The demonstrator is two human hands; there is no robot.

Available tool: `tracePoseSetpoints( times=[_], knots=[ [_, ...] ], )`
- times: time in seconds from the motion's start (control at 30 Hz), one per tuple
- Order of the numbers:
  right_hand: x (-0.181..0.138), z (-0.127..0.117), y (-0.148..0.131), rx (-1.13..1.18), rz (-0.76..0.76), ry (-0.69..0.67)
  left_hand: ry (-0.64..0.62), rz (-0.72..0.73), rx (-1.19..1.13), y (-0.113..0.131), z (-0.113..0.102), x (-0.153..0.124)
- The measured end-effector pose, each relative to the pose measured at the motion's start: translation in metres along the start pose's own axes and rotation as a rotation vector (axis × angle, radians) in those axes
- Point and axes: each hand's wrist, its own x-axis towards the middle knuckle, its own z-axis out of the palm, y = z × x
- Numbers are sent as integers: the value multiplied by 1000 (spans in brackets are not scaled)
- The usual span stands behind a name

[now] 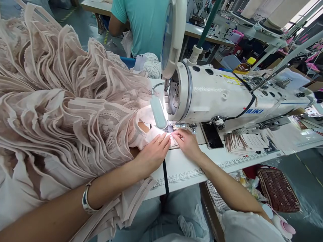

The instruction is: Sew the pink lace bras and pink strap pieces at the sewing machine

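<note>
A pale pink fabric piece lies under the presser foot of a white sewing machine. My left hand rests on this fabric with its fingers stretched out flat, just left of the foot. To the right of the foot, my right hand pinches the fabric's edge between thumb and fingers. The fabric joins a pink lace-trimmed garment at the left. A small lamp lights the sewing spot. The needle tip is too small to make out.
A large heap of pink garments covers the left side. A phone and a stack of fabric labels lie right of my hands. A measuring tape runs along the table's front edge. A person in a teal shirt sits ahead.
</note>
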Motion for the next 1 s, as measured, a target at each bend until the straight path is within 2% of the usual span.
tracePoseSetpoints(
  times=[0.1, 0.2, 0.3, 0.4, 0.5, 0.63, 0.83, 1.0],
  knots=[
    [-7, -3, 3, -87, -207, 16, 32, -40, -62, -1, 1, 0],
    [-10, -2, -1, -292, -339, -20, 80, -163, -11, 0, -5, 2],
    [-10, 2, -7, -496, -413, -61, 16, -185, 53, 2, -13, 7],
    [-6, 1, -9, -547, -459, -117, -52, -130, 20, 5, -14, 13],
    [0, -6, -2, -481, -422, -205, -21, -81, 4, 9, -9, 15],
    [6, -13, 15, -370, -290, -291, -13, -12, 26, 10, -2, 13],
    [7, -8, 30, -236, -278, -284, -12, -22, 58, 8, -3, 12],
    [7, -9, 29, -222, -244, -299, 57, 25, 140, 5, -3, 13]
  ],
)
